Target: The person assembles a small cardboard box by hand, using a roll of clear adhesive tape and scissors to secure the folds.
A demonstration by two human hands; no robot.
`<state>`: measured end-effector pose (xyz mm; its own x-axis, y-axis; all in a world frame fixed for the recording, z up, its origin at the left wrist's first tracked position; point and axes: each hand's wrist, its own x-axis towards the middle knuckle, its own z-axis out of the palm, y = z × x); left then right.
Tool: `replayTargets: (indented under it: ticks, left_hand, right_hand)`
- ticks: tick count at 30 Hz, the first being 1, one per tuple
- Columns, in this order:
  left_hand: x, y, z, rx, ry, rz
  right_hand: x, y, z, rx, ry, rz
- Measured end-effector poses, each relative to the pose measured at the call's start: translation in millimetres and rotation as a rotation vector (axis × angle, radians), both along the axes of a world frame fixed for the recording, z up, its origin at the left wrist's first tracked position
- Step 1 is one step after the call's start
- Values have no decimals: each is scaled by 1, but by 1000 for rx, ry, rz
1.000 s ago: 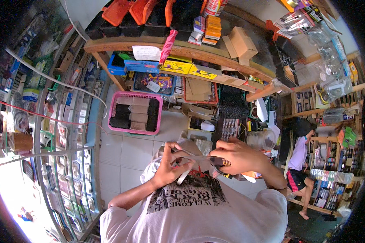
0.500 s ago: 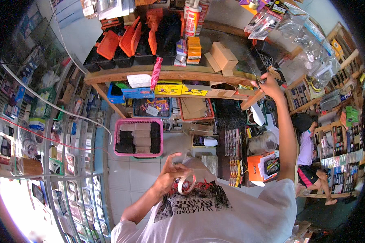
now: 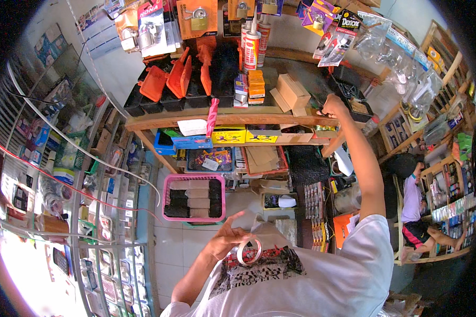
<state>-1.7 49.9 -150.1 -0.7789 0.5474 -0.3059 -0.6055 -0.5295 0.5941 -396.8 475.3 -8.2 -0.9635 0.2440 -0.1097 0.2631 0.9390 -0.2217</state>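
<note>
In front of my shirt, my left hand (image 3: 226,241) is closed on a roll of tape (image 3: 258,250), a pale ring hanging below the fingers. The index finger of that hand points out, away from the roll. My right arm reaches far forward to the wooden shelf edge (image 3: 243,117). There my right hand (image 3: 334,107) is closed around what appears to be a pair of scissors (image 3: 320,112), mostly hidden by the fingers. Just beyond this hand sits a black tray (image 3: 360,108), and a brown cardboard box (image 3: 292,94) stands to its left.
Black containers with orange lids (image 3: 152,84), sealant tubes (image 3: 252,50) and small orange boxes (image 3: 256,84) crowd the shelf. Below are a pink basket (image 3: 166,198) and an orange box (image 3: 344,227). Glass cases (image 3: 111,232) line the left. Another person (image 3: 411,198) is at the right.
My view has shifted, so the shelf sits lower and further right. My right hand has turned, hiding more of the scissors. My left hand still holds the tape roll.
</note>
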Motion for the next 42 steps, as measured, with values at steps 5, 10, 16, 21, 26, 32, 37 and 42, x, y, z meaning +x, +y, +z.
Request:
replayTargets:
  ticks: [5,10,16,21,26,32,37,42]
  left_hand:
    - [-3,-4,-7,51,3,-1]
    - [-10,-3,5,-55,-33,-44]
    - [-11,-4,7,-5,21,-54]
    - [-10,-9,8,11,70,-22]
    - [-10,-7,16,-136,87,-17]
    - [-1,-15,5,-146,49,87]
    - [1,-12,-13,106,-15,97]
    - [0,-8,-17,38,-97,83]
  right_hand:
    - [-7,-15,8,-55,-87,-67]
    - [-13,-15,-7,287,24,66]
    - [-13,-15,-7,257,39,38]
    - [2,-21,-11,285,156,64]
    - [35,-28,-12,148,233,-31]
    - [203,-116,-6,-913,573,447]
    - [364,-192,-27,-959,-508,870]
    - [397,-223,-66,-1152,-448,780]
